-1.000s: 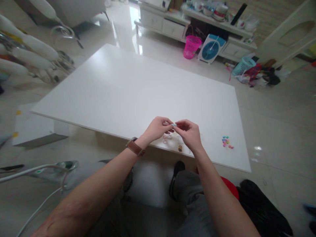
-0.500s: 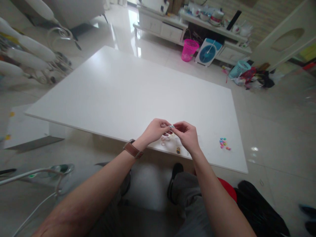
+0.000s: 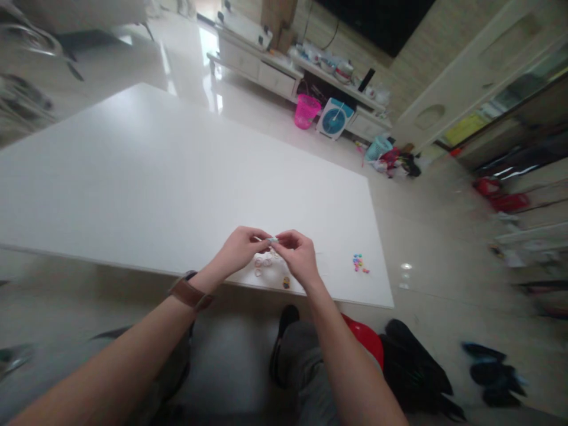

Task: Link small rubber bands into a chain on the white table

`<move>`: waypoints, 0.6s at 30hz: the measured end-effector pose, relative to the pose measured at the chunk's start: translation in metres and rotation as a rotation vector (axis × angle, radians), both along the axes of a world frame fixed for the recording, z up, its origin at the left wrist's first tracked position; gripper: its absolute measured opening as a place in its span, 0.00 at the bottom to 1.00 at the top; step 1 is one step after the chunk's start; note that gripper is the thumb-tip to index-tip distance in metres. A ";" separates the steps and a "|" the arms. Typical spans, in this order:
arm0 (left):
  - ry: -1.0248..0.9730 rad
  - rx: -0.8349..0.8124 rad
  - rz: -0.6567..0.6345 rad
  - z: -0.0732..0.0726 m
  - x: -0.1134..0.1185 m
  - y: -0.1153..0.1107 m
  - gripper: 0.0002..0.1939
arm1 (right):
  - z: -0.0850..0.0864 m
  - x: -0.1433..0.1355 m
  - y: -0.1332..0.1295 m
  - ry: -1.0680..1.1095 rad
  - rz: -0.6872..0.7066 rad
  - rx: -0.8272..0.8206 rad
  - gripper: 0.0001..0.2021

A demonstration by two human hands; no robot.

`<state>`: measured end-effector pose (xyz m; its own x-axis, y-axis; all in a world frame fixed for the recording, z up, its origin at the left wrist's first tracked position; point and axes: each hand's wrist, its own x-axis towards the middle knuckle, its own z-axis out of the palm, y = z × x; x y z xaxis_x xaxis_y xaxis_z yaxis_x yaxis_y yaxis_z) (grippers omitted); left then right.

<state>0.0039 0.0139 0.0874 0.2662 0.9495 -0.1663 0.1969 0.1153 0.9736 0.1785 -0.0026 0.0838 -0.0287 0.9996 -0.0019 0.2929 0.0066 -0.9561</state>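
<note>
Small pale-green piece [image 3: 272, 240], details too small to tell, just above counter [image 3: 186, 177] by near edge; left hand [image 3: 239, 248] and right hand [image 3: 299, 254], fingers clamped on it. Thin rings [image 3: 262, 262] beneath; yellow-and-blue figurine [image 3: 286, 283] near edge; colourful beads [image 3: 358, 263] towards near right corner.

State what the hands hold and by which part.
A small pale item, pinched by the left hand and right hand; it is too small to tell which part.

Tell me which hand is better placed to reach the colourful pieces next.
Probably the right hand: it is nearer the colourful pieces, while the left hand is farther away. Both appear to hold a small pale item.
</note>
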 end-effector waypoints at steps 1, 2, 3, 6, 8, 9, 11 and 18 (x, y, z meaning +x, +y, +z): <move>0.038 0.022 0.004 0.000 -0.001 0.001 0.11 | -0.001 0.000 0.000 -0.007 0.002 0.007 0.12; 0.072 0.027 -0.007 -0.001 -0.002 0.003 0.12 | -0.002 -0.001 0.000 -0.010 -0.003 0.012 0.11; 0.102 0.029 -0.020 -0.002 -0.003 0.004 0.13 | -0.003 -0.001 0.000 -0.011 -0.003 0.014 0.10; 0.120 0.015 -0.048 -0.007 -0.004 0.007 0.17 | -0.007 0.000 0.001 -0.010 -0.012 0.004 0.09; 0.105 -0.004 -0.073 -0.010 -0.004 0.008 0.19 | -0.008 0.000 0.000 0.005 -0.017 -0.005 0.10; 0.099 -0.010 -0.084 -0.010 -0.004 0.008 0.19 | -0.007 -0.001 0.000 0.014 -0.017 -0.012 0.10; 0.092 -0.016 -0.101 -0.012 -0.004 0.008 0.19 | -0.006 -0.001 0.000 0.030 -0.016 -0.026 0.10; 0.046 -0.027 -0.125 -0.015 -0.004 0.010 0.18 | -0.008 -0.001 0.002 0.041 -0.035 -0.031 0.08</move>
<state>-0.0003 0.0240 0.0725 0.3735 0.9043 -0.2066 0.2560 0.1135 0.9600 0.1777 -0.0009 0.0755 0.0053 0.9995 -0.0321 0.2530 -0.0324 -0.9669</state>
